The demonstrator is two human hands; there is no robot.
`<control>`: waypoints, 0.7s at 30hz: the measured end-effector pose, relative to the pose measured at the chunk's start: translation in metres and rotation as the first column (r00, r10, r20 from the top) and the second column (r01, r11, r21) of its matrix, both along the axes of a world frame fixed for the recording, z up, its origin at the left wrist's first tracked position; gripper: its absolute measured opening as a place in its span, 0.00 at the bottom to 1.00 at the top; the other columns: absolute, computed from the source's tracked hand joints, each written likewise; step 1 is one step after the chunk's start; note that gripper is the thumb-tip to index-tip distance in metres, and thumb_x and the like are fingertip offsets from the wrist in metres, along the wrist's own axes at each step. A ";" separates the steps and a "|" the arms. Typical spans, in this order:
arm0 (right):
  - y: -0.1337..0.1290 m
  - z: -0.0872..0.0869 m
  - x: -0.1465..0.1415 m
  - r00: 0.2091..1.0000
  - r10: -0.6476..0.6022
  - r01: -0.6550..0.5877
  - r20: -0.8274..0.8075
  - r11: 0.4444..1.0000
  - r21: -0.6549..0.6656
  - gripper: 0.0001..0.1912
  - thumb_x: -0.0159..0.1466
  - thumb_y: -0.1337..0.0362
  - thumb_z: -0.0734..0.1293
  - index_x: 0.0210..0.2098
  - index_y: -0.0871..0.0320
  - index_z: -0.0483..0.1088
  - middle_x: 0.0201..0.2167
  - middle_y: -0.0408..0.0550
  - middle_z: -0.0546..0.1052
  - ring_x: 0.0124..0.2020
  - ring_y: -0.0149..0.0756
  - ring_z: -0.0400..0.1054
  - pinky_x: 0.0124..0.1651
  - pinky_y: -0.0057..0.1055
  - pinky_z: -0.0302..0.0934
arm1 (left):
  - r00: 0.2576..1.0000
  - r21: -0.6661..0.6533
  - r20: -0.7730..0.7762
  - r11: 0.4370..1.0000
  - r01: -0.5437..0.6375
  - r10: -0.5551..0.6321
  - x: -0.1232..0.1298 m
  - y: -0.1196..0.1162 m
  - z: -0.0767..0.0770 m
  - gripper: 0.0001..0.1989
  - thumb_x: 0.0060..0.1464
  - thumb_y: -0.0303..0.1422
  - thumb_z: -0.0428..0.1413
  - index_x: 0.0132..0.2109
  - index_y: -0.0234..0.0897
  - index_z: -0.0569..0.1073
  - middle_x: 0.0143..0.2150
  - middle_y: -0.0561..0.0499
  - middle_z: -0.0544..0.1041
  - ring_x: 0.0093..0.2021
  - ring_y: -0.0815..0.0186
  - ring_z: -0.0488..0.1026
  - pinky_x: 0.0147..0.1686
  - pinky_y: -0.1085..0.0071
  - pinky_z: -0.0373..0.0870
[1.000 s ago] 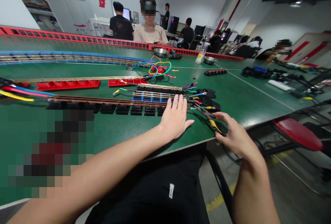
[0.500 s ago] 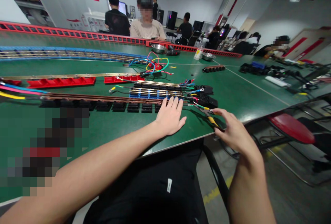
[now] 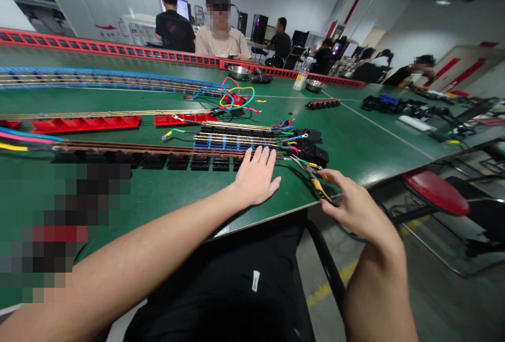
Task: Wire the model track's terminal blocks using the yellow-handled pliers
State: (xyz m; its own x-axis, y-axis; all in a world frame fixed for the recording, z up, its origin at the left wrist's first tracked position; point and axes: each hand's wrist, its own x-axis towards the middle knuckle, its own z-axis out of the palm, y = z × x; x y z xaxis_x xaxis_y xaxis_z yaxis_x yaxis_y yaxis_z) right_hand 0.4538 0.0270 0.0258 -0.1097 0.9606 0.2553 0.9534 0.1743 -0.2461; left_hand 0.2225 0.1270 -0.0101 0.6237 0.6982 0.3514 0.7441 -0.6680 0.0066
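My left hand (image 3: pixel 257 176) lies palm down with its fingers stretched over the end of a long black plastic rail (image 3: pixel 177 162) with brown, copper-like rods (image 3: pixel 138 147). In my right hand (image 3: pixel 351 200) is a pair of pliers (image 3: pixel 320 188) with yellow and black handles, the thumb on one side and the fingers on the other. Their jaws point up and left to the rail's end, close to a green wire (image 3: pixel 303 161) with a yellow sleeve. Whether the jaws grip the wire or a rod I cannot tell. Just behind my left fingers sits a shorter black-and-blue rail section (image 3: pixel 221 142).
Black connector blocks (image 3: pixel 313 153) stand right of the rails. Red trays (image 3: pixel 87 123), a long blue rail (image 3: pixel 118 78) and looped coloured wires (image 3: pixel 236 97) lie farther back on the green table (image 3: pixel 177 200). Across it sits a person (image 3: pixel 223 39). A red stool (image 3: pixel 436 192) stands at right.
The whole view has shifted slightly, so things appear a little farther left. My left hand stays flat on the rail, and my right hand keeps the pliers at the rail's end.
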 end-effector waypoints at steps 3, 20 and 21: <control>-0.005 0.008 -0.009 0.999 0.016 -0.018 -0.043 0.999 -0.030 0.24 0.57 0.62 0.65 0.53 0.55 0.66 0.46 0.52 0.77 0.42 0.45 0.74 0.43 0.37 0.67 | 1.000 0.005 0.002 1.000 0.000 0.000 0.000 0.000 0.000 0.34 0.64 0.46 0.43 0.67 0.24 0.57 0.67 0.33 0.60 0.67 0.47 0.55 0.65 0.50 0.49; 0.011 -0.010 -0.048 0.336 -0.295 -0.089 -0.894 0.935 -0.342 0.26 0.53 0.50 0.73 0.41 0.52 0.58 0.29 0.39 0.74 0.22 0.34 0.71 0.20 0.31 0.69 | 1.000 0.006 -0.014 1.000 -0.013 0.013 0.001 -0.001 0.001 0.34 0.64 0.46 0.44 0.68 0.24 0.57 0.68 0.34 0.60 0.67 0.48 0.55 0.65 0.50 0.50; 0.011 -0.010 -0.050 0.279 -0.307 -0.106 -0.910 0.932 -0.346 0.26 0.52 0.50 0.74 0.40 0.51 0.58 0.28 0.39 0.74 0.21 0.34 0.71 0.19 0.31 0.69 | 1.000 0.003 -0.016 1.000 -0.013 0.013 0.001 -0.001 0.002 0.34 0.64 0.46 0.44 0.68 0.24 0.56 0.68 0.33 0.59 0.67 0.47 0.55 0.65 0.50 0.50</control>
State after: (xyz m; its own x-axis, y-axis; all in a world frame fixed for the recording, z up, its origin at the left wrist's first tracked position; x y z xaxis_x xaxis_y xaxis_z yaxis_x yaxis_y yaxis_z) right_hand 0.4039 0.0379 0.0154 0.1115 0.9783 -0.1748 0.0123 -0.1773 -0.9841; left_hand 0.2233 0.1257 -0.0085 0.6199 0.7053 0.3440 0.7528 -0.6582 -0.0073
